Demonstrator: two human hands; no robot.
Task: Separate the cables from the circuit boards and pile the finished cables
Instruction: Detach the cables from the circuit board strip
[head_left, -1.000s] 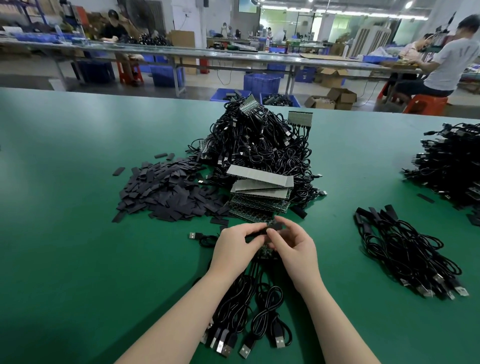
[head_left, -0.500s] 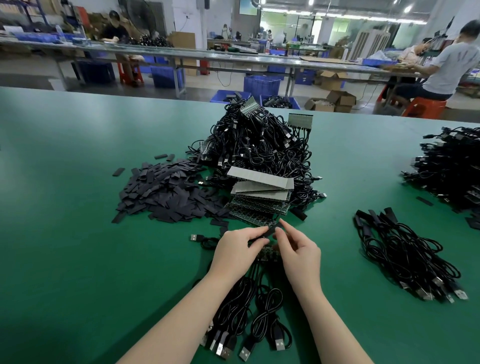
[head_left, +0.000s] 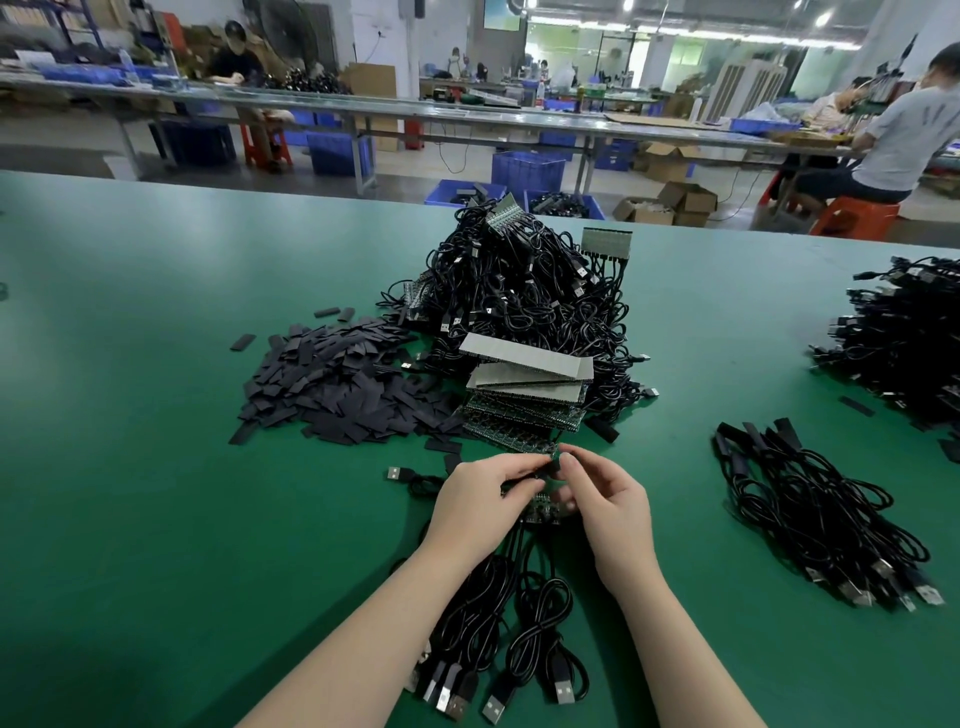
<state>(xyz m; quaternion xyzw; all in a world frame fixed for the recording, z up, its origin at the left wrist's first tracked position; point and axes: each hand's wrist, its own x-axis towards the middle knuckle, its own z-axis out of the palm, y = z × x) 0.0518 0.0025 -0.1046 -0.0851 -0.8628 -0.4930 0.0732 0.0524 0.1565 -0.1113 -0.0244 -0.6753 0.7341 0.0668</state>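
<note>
Cables (head_left: 498, 618) on one circuit board (head_left: 543, 512), two hands (head_left: 550, 491) gripping

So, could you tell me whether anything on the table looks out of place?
One USB plug with its cable lies alone left of the hands, apart from every pile. A few black sleeves are strewn past their heap's far edge.

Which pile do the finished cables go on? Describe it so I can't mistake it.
Start at the tall tangled heap of cables mid-table, then look right and nearer. The finished cable pile lies flat beside the right hand. Unlike its neighbours, its cables lie roughly parallel, no boards attached, USB plugs fanned toward you.
</note>
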